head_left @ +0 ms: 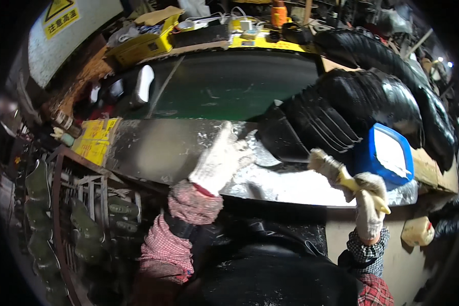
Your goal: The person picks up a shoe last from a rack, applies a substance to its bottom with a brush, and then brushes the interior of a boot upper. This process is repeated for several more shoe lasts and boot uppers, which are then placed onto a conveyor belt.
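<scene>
My left hand (217, 160), in a whitish knit glove, reaches over the worn metal work surface (153, 148) with its fingers spread. Its fingertips are beside a shiny grey, thin-looking piece (264, 153) that lies against a dark stack; whether they touch it, I cannot tell. My right hand (371, 206), also gloved, is closed around a brush (347, 179) with a pale handle and a fuzzy beige head. That head points left, over the white-smeared part of the surface. Just beyond my right hand stands a blue tub (407, 176) with white material in it.
Black glossy stacked pieces (311, 122) fill the right side. Behind the metal surface runs a dark green belt (224, 92) bearing a white shoe-shaped piece (144, 84). A yellow box (143, 48) stands far left. Lower left is a metal rack (61, 204); a cream jug (417, 231) sits lower right.
</scene>
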A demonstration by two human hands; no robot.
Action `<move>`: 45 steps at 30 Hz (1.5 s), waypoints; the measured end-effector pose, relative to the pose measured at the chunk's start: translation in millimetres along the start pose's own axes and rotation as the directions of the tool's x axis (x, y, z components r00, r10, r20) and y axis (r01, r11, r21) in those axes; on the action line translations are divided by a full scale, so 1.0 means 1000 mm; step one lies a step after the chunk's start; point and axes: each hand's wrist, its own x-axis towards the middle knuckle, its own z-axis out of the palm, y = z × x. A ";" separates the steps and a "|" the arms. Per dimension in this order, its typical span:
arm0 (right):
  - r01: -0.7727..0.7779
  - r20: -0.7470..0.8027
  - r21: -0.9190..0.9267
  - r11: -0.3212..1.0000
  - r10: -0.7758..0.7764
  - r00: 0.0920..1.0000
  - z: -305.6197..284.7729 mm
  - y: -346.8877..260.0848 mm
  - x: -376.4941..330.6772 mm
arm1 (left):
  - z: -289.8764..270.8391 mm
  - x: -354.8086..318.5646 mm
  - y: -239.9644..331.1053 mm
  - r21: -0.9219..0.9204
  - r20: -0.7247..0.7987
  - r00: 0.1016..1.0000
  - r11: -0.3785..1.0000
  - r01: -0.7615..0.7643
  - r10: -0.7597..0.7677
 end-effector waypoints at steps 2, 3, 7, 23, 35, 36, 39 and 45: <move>0.107 -0.037 -0.055 0.993 -0.109 0.993 -0.026 -0.010 0.001 | 0.035 0.003 -0.010 -0.141 0.098 0.995 0.990 -0.018 0.032; 0.118 -0.135 -0.143 0.983 -0.138 0.981 -0.033 -0.025 0.000 | 0.037 0.008 -0.008 -0.141 0.125 0.992 0.990 0.001 0.017; 0.209 -0.272 -0.430 0.878 -0.347 0.898 -0.074 -0.065 0.020 | 0.055 -0.005 0.001 0.054 -0.172 0.982 0.996 -0.069 0.078; 0.113 -0.179 -0.751 0.651 -0.366 0.913 -0.135 -0.048 0.006 | -0.186 -0.193 -0.081 -0.379 -0.025 1.000 0.925 -0.016 0.007; 0.364 0.527 -0.006 0.931 -0.307 0.793 0.185 0.005 0.055 | -0.094 -0.139 -0.059 0.210 -0.315 0.843 0.898 -0.386 0.436; 0.134 0.482 0.122 0.983 -0.177 0.858 0.198 0.020 0.058 | -0.100 -0.134 -0.060 0.133 -0.277 0.814 0.859 -0.494 0.511; -0.079 0.363 0.020 0.997 0.066 0.929 0.171 0.029 0.054 | -0.104 -0.148 -0.046 0.075 -0.307 0.811 0.862 -0.501 0.498; 0.041 0.240 -0.221 0.974 0.013 0.971 0.155 0.020 0.053 | -0.082 -0.128 -0.036 0.111 -0.305 0.825 0.878 -0.465 0.475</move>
